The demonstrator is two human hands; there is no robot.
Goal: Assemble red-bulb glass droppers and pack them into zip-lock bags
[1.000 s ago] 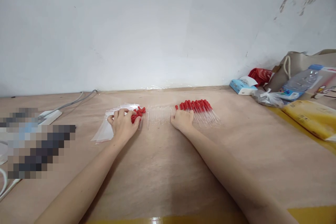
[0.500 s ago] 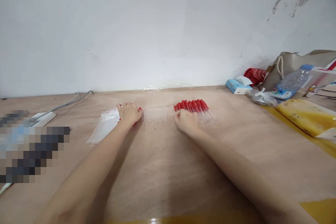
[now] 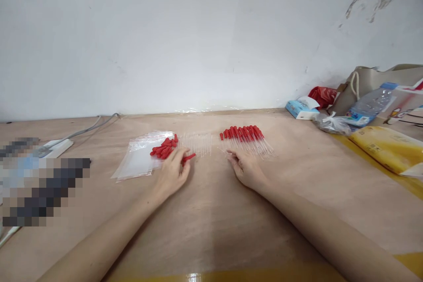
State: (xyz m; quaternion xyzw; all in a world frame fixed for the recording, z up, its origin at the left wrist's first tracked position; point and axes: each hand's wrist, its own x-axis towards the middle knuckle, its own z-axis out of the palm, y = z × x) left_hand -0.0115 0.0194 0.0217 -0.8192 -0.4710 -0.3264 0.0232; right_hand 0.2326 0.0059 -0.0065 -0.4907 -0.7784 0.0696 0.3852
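My left hand [image 3: 174,168] pinches a red rubber dropper bulb [image 3: 189,157] between thumb and fingers. Behind it lies a heap of loose red bulbs [image 3: 164,148] on clear zip bags [image 3: 137,158]. Thin glass tubes [image 3: 194,143] stand in a row flat on the table, between the two hands. My right hand [image 3: 246,167] rests just in front of a row of assembled droppers [image 3: 244,134], glass tubes with red bulbs on their far ends. Its fingers are loosely bent, with a gap between thumb and forefinger and nothing visible in them.
A blue tissue box [image 3: 301,109], a plastic bottle [image 3: 373,103], a knotted clear bag [image 3: 332,123] and a yellow pack [image 3: 390,147] crowd the right side. On the left, a grey cable [image 3: 86,131] runs to a white power strip [image 3: 59,148]. A wall [image 3: 198,44] bounds the table behind.
My left hand has come off the heap of bulbs, moving nearer and right with one red bulb. My right hand has drawn back from the leftmost dropper, slightly right and nearer.
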